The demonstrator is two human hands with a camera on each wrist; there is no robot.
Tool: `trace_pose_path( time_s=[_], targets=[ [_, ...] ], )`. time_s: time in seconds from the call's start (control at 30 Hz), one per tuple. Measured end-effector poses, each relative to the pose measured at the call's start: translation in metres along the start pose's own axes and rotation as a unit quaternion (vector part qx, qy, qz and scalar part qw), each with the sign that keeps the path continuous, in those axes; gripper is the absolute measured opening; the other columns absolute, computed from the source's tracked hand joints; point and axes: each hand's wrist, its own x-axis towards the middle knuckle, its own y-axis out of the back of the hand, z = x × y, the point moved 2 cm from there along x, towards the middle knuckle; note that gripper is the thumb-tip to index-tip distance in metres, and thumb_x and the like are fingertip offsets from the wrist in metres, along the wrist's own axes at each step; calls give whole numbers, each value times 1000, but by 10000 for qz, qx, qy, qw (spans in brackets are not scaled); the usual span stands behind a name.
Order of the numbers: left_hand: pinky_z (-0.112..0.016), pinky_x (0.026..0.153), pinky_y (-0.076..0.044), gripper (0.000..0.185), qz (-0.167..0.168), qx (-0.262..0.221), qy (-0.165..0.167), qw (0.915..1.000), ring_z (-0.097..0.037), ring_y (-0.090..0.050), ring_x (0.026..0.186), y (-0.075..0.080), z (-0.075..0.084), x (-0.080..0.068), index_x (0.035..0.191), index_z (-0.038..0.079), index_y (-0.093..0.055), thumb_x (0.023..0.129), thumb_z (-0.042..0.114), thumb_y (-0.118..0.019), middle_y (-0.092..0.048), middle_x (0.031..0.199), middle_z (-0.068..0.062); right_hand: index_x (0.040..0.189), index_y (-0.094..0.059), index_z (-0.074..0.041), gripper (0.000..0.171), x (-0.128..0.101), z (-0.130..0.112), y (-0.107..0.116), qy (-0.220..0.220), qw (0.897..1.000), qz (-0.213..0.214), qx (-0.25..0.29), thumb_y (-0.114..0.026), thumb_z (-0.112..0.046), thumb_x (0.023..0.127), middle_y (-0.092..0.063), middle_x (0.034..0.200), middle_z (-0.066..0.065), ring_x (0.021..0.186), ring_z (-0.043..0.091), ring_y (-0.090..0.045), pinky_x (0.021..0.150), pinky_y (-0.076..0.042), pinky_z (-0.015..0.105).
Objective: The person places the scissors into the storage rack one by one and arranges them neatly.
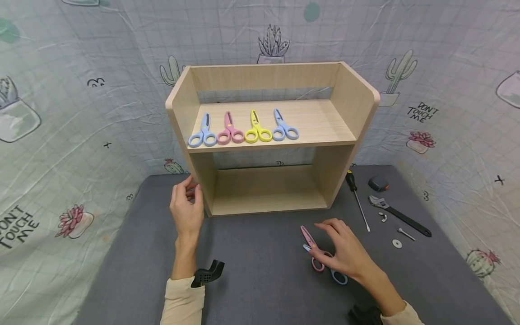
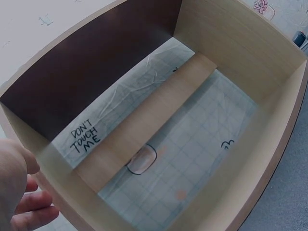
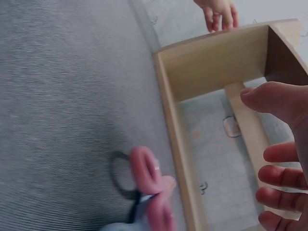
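Two pairs of scissors, one pink [image 1: 309, 241] and one blue [image 1: 337, 275], are lain on the grey worktop [image 1: 260, 280] under the right hand [image 1: 345, 253], fingers loosely spread. The wooden shelf [image 1: 345, 131] is touched by the left hand [image 1: 187, 207], fingers relaxed.

The right hand [image 1: 345, 255] covers part of the pink scissors [image 1: 312, 247] and the blue scissors [image 1: 338, 275] under it. In the right wrist view those scissors look blurry. The left hand [image 2: 21, 187] is cut off by the picture's edge.
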Motion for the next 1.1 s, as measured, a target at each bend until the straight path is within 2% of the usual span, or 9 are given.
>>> trace_pose_path(
  time_s=[0.47,0.73,1.1],
  targets=[
    [-4,72,-45,28,27,-7,-23,10000,-32,-64,77,-1,0,-1,123,-6,-65,97,6,-61,-64,103,-24,119,-69,-8,68,-30,4,-19,-394,9983,-275,-317,-87,-48,66,-62,109,0,98,16,-57,83,-49,39],
    [-2,72,-44,29,24,22,-29,10000,-33,-64,77,0,1,0,123,-6,-64,97,6,-61,-63,103,-24,117,-70,-10,70,-41,8,-28,-736,9934,-733,-491,-86,-55,66,-60,106,-1,96,16,-55,81,-48,41],
    [-6,71,-45,29,24,78,-25,10000,-33,-65,76,1,2,0,123,-6,-64,97,6,-62,-64,103,-24,107,-73,-16,61,-45,7,-33,-1007,9836,-1342,-662,-81,-63,69,-54,95,-10,89,9,-51,76,-43,33]
  ],
)
